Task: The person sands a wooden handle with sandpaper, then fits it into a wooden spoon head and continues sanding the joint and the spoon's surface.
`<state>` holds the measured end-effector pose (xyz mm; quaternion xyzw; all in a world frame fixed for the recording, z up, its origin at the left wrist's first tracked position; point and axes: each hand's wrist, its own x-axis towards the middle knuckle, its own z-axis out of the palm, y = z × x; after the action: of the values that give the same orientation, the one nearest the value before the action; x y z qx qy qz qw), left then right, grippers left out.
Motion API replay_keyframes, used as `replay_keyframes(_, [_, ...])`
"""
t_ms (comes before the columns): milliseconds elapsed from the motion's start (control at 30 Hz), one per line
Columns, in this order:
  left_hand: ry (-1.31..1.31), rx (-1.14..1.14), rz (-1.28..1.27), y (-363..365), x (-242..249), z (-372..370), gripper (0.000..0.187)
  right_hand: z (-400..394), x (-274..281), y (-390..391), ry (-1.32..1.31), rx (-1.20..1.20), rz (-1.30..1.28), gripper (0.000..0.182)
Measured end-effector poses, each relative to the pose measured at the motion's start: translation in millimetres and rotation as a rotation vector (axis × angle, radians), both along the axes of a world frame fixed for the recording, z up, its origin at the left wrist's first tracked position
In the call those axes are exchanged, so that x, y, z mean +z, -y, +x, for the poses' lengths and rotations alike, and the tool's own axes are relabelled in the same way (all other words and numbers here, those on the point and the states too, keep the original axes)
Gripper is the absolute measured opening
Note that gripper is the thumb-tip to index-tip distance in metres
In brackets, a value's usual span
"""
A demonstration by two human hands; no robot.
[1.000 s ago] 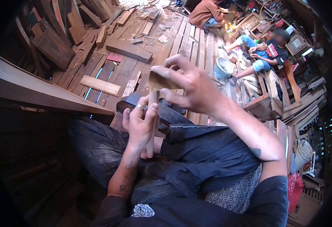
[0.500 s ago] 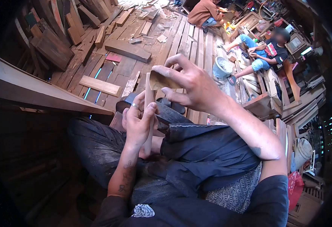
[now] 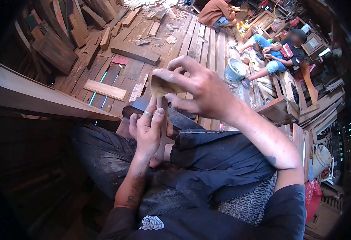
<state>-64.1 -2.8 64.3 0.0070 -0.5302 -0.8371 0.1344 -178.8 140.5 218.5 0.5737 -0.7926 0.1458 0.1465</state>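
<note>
Upright above my lap stands a slim wooden piece, with my left hand closed around it. A ring shows on one finger of that hand. My right hand grips a bent sheet of tan sandpaper between fingers and thumb. The sandpaper wraps over the top end of the wooden piece and hides it. Part of the piece's lower length is behind my left hand's thumb and fingers.
A long board runs along the left. Planks such as a thick dark one and scraps lie on the slatted floor. Two other people sit at the upper right, one near a bucket. Leaning boards stand upper left.
My right hand has shifted slightly left with the sandpaper, from beside the wooden piece's upper end to over it. The wooden piece has tilted a little to the right.
</note>
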Motion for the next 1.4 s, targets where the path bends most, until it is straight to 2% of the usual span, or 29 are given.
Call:
replay_keyframes(167, [0.023,-0.035,0.091,-9.6,3.4,0.1,0.059,-0.5,-0.8,-3.1,0.005,-0.014,-0.035,0.053])
replay_keyframes(267, [-0.007,-0.015,0.024,-11.1,-1.0,0.6,0.06,3.7,6.6,0.6,-0.008,0.024,-0.044,0.057])
replay_keyframes(300, [-0.011,0.0,0.147,-8.9,0.4,-0.1,0.06,-2.8,1.7,-1.6,-0.029,0.012,-0.056,0.058])
replay_keyframes(400, [-0.009,0.067,-0.07,4.9,6.4,-3.0,0.06,-6.9,-0.8,-7.7,0.024,-0.031,-0.051,0.055])
replay_keyframes(500, [0.004,-0.067,0.066,-7.9,7.0,0.9,0.061,0.8,-0.2,0.5,0.042,0.017,-0.066,0.056])
replay_keyframes(600, [-0.004,-0.016,0.136,-2.7,5.8,-1.0,0.06,-2.8,-1.3,-5.7,0.075,-0.012,-0.048,0.053])
replay_keyframes(633, [-0.017,-0.001,0.041,5.4,10.3,-0.9,0.057,-5.4,-2.0,-9.3,0.106,-0.046,-0.041,0.052])
replay_keyframes(667, [-0.034,-0.007,0.097,5.2,10.8,-1.4,0.056,-7.6,-1.9,-9.7,0.137,-0.077,-0.035,0.051])
replay_keyframes(733, [-0.061,-0.024,0.214,1.1,8.2,-0.2,0.055,-0.3,-0.7,-0.2,0.106,0.01,-0.085,0.054])
replay_keyframes(833, [0.0,-0.034,0.142,-0.5,2.7,1.0,0.054,4.2,-5.1,3.6,0.077,0.086,-0.109,0.059])
replay_keyframes(900, [-0.013,0.006,0.118,4.7,7.1,-0.2,0.052,-2.7,-8.0,-2.9,0.154,0.017,-0.094,0.06])
replay_keyframes(967, [-0.044,0.008,0.16,5.0,11.3,0.4,0.052,-4.0,-9.4,-5.1,0.2,-0.038,-0.078,0.06])
replay_keyframes(1033, [-0.001,0.016,0.216,-1.0,7.4,-0.7,0.052,1.6,-8.3,3.2,0.148,0.052,-0.119,0.06])
replay_keyframes(1133, [0.005,0.055,0.079,0.7,7.2,-2.1,0.053,2.5,-7.3,1.7,0.134,0.073,-0.127,0.06])
replay_keyframes(1267, [-0.109,0.025,0.305,3.0,19.5,2.4,0.052,-3.0,-10.7,-1.7,0.154,0.024,-0.124,0.06])
replay_keyframes(1400, [-0.006,0.067,0.094,0.6,-6.4,-2.8,0.054,7.6,-5.2,6.6,0.097,0.119,-0.147,0.062])
